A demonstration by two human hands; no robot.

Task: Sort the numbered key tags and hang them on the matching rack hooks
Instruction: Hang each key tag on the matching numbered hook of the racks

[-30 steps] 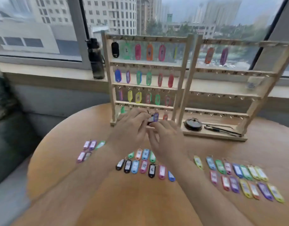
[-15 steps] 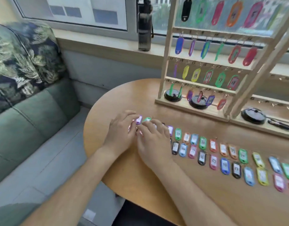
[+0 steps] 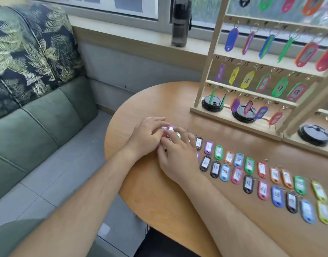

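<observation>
My left hand (image 3: 146, 138) and my right hand (image 3: 178, 158) lie close together on the round wooden table (image 3: 155, 197), over a small cluster of key tags at the left end of the rows. A purple tag (image 3: 171, 128) and a green tag (image 3: 178, 135) show between the fingertips; both hands' fingers rest on them, lightly bent. Other tags under the hands are hidden. Two rows of loose numbered tags (image 3: 248, 183) run right from my right hand. The wooden rack (image 3: 209, 58) stands behind with several tags on its numbered hooks.
Black round lids (image 3: 212, 103) sit on the rack's base. A dark water bottle (image 3: 180, 21) stands on the windowsill. A green sofa (image 3: 39, 127) with a leaf-patterned cushion (image 3: 30, 49) is to the left, below the table's edge.
Both hands came down from the rack's bottom row to the tag cluster at the table's left end, and my view swung left and down. Since half a second ago they have barely shifted.
</observation>
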